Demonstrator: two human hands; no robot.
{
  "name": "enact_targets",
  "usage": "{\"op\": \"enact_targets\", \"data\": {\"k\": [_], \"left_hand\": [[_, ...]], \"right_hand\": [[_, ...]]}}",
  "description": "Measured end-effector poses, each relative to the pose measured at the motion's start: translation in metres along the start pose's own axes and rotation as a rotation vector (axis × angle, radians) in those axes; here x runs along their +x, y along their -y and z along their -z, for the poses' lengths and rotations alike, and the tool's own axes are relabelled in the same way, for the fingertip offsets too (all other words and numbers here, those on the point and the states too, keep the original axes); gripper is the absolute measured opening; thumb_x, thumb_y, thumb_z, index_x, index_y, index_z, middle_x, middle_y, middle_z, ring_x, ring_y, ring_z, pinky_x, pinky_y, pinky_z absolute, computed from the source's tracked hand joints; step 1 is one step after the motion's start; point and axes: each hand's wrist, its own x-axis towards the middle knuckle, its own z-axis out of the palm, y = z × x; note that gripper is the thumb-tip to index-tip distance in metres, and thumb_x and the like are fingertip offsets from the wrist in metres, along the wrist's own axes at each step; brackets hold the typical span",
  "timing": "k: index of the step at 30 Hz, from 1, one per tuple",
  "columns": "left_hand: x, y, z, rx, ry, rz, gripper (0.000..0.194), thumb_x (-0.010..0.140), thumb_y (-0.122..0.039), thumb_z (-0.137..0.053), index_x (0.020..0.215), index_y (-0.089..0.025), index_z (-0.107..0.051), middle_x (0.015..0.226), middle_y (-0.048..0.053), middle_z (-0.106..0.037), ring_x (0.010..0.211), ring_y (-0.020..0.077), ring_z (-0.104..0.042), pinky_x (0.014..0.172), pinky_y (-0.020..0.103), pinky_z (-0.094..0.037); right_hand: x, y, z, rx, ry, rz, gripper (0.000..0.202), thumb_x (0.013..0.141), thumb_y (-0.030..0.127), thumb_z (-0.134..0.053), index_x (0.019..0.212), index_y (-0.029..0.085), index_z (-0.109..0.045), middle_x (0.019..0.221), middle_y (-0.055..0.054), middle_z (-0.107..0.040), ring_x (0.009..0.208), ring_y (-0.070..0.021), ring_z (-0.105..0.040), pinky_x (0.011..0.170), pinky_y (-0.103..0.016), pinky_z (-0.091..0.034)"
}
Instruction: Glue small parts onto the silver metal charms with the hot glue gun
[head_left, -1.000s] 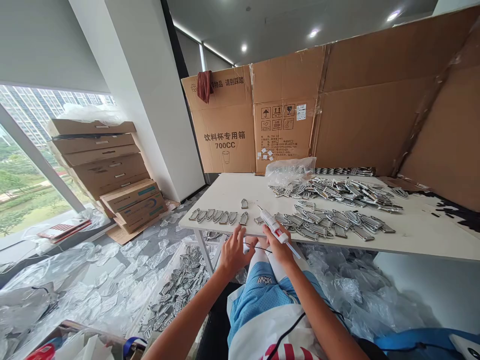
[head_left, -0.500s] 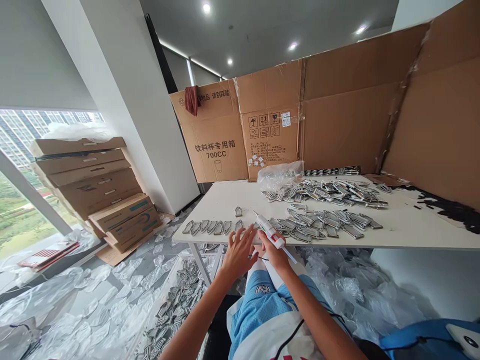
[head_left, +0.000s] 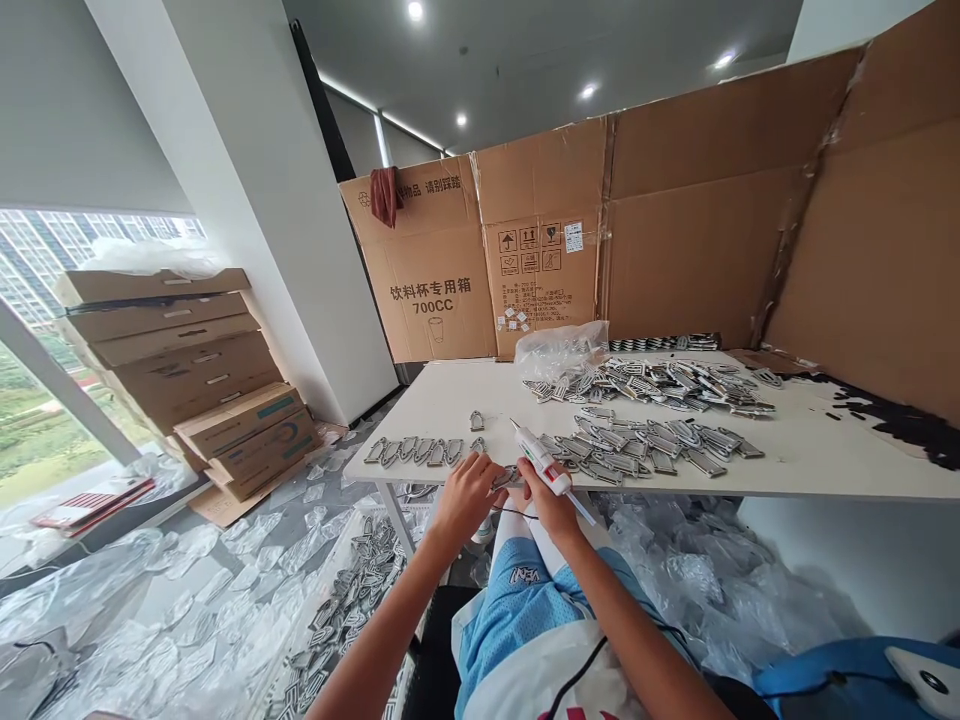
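Observation:
My right hand [head_left: 550, 503] grips a white glue gun [head_left: 541, 460] with a red and green label, its nozzle pointing up and away over the white table [head_left: 810, 465]. My left hand [head_left: 466, 490] is at the table's near edge, fingers curled around a small metal piece [head_left: 507, 477] right beside the glue gun. To the left of that hand, a row of several metal pieces [head_left: 416, 450] lies along the table edge. One single piece [head_left: 477, 420] lies a little farther back.
Two big heaps of metal pieces [head_left: 652, 410] and a clear plastic bag [head_left: 564, 345] cover the table's middle. Cardboard sheets [head_left: 675, 220] wall the back and right. Stacked cartons [head_left: 180, 345] stand at the left. Plastic wrappings and more pieces [head_left: 345, 590] litter the floor.
My left hand was spread open over the table edge; now its fingers have curled around a metal piece. The right hand has kept the glue gun nearly still.

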Motion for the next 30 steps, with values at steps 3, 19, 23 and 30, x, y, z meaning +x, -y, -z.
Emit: {"op": "enact_targets", "data": {"k": [3,19,23,30], "left_hand": [[0.0,0.002,0.002,-0.06,-0.013,0.009,0.01,0.103,-0.024,-0.077,0.112,-0.025,-0.073,0.104,0.008,-0.074,0.1,0.0301,-0.073,0.078,0.04,-0.059],[0.008,0.007,0.025,-0.409,-0.204,0.383,0.02,0.107,-0.042,-0.069,0.099,-0.026,-0.078,0.089,0.006,-0.077,0.075,0.0216,-0.068,0.071,0.033,-0.049],[0.013,0.007,0.029,-0.65,-0.291,0.558,0.028,0.099,-0.053,-0.078,0.095,-0.026,-0.078,0.086,0.006,-0.078,0.075,0.0219,-0.068,0.071,0.032,-0.052],[0.022,0.005,0.037,-1.202,-0.307,0.843,0.059,0.076,-0.074,-0.092,0.092,-0.02,-0.073,0.084,0.003,-0.071,0.069,0.0163,-0.066,0.063,0.029,-0.055]], "right_hand": [[0.001,-0.003,0.001,-0.013,0.005,0.007,0.046,0.09,0.065,-0.077,0.072,0.027,-0.059,0.057,0.004,-0.052,0.058,-0.0193,-0.055,0.064,-0.036,-0.048],[0.004,-0.009,0.002,-0.05,0.007,-0.005,0.042,0.089,0.066,-0.077,0.075,0.029,-0.065,0.057,0.004,-0.054,0.059,-0.0229,-0.056,0.07,-0.04,-0.049],[0.003,-0.006,0.001,-0.071,-0.019,-0.008,0.042,0.088,0.066,-0.077,0.073,0.03,-0.064,0.056,0.004,-0.053,0.06,-0.0247,-0.058,0.074,-0.042,-0.05],[-0.001,0.0,0.001,-0.032,-0.01,-0.029,0.037,0.088,0.061,-0.077,0.074,0.029,-0.066,0.056,0.004,-0.053,0.056,-0.0236,-0.057,0.07,-0.041,-0.051]]}}
